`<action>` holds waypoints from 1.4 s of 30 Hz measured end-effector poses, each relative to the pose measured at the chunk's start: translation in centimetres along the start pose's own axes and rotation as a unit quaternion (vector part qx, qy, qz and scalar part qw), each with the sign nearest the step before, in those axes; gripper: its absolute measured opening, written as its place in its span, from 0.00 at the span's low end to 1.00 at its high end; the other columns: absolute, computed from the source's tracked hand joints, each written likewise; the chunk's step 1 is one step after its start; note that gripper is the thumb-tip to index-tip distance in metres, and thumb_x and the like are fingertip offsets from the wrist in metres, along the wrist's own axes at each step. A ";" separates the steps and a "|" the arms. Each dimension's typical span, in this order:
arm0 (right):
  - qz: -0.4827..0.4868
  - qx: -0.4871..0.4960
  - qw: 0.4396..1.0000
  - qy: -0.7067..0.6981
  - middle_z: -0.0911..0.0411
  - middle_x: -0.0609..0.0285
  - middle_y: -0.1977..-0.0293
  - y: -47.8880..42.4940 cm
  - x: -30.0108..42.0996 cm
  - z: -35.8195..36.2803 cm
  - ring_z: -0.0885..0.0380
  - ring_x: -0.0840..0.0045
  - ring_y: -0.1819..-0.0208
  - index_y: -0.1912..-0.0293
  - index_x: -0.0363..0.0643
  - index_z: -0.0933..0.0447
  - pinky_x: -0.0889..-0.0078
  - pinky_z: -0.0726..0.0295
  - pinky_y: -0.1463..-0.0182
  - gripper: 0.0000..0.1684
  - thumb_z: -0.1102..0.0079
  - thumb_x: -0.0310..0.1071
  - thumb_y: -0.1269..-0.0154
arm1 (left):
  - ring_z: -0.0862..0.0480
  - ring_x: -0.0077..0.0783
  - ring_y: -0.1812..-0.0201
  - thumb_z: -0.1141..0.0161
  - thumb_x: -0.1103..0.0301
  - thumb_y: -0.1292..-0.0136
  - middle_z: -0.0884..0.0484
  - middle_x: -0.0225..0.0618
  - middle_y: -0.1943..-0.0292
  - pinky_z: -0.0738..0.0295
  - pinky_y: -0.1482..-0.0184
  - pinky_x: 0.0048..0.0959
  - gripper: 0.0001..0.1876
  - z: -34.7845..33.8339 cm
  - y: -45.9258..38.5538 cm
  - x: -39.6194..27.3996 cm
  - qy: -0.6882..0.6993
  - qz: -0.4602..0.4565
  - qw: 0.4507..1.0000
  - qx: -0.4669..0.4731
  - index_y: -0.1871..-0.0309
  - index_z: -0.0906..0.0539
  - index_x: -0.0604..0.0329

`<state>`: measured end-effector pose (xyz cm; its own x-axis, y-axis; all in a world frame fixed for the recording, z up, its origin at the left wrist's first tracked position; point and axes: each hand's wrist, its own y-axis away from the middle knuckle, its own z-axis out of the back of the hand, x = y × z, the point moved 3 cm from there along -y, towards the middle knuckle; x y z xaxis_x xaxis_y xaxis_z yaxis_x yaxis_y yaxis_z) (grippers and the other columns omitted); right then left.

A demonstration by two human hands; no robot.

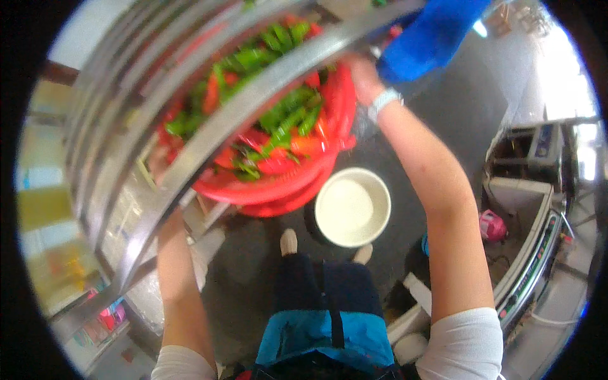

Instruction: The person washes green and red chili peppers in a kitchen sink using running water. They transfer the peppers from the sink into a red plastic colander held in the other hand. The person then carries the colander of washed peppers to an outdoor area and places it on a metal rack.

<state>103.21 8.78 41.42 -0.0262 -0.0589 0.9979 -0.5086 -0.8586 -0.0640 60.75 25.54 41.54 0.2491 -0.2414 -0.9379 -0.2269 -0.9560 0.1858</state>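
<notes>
A red plastic basket (285, 190) full of red and green peppers (285, 123) is up before me, above the floor. My right hand (363, 78), with a pale band on its wrist, grips the basket's far right side; the fingers are blurred. At the basket's left side is my left hand (164, 161), partly hidden behind a metal bar, and it appears to hold the rim. Curved metal bars (266, 80) of a rack cross the view close to the camera, in front of the basket.
A white round tub (354, 206) stands on the dark floor by my feet. A blue cloth-like item (427, 42) hangs at the upper right. On the right are a gas stove (532, 270) and a pink object (492, 225); shelves (47, 204) line the left.
</notes>
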 end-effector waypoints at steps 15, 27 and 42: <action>-0.576 -0.406 0.709 -0.023 0.31 0.43 0.46 59.0 -53.7 6.2 0.31 0.58 0.47 0.41 0.26 0.38 0.64 0.34 0.43 0.40 0.40 0.42 0.49 | 0.51 0.51 0.30 0.48 0.45 0.41 0.47 0.50 0.32 0.56 0.32 0.47 0.40 13.9 40.5 20.5 -0.600 0.245 0.544 0.533 0.34 0.44 0.64; -0.492 -0.499 0.633 -0.328 0.28 0.52 0.52 54.0 -44.9 -0.3 0.26 0.60 0.53 0.43 0.35 0.36 0.55 0.25 0.51 0.28 0.47 0.27 0.46 | 0.54 0.46 0.29 0.54 0.40 0.39 0.49 0.45 0.31 0.57 0.32 0.47 0.40 13.1 41.9 19.9 -0.677 0.154 0.476 0.539 0.32 0.45 0.61; -0.369 0.034 0.928 -0.046 0.26 0.52 0.56 42.8 -5.4 -2.2 0.27 0.59 0.53 0.50 0.37 0.31 0.50 0.25 0.53 0.22 0.47 0.31 0.45 | 0.28 0.47 0.45 0.52 0.44 0.39 0.25 0.48 0.49 0.32 0.45 0.41 0.28 24.0 66.8 9.1 -0.642 0.196 0.741 -0.022 0.52 0.23 0.62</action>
<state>79.71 -26.51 33.26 0.3824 0.5181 0.7651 -0.3027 -0.7121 0.6335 25.23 -36.49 38.37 -0.9348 -0.1714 -0.3111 -0.0077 -0.8660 0.5000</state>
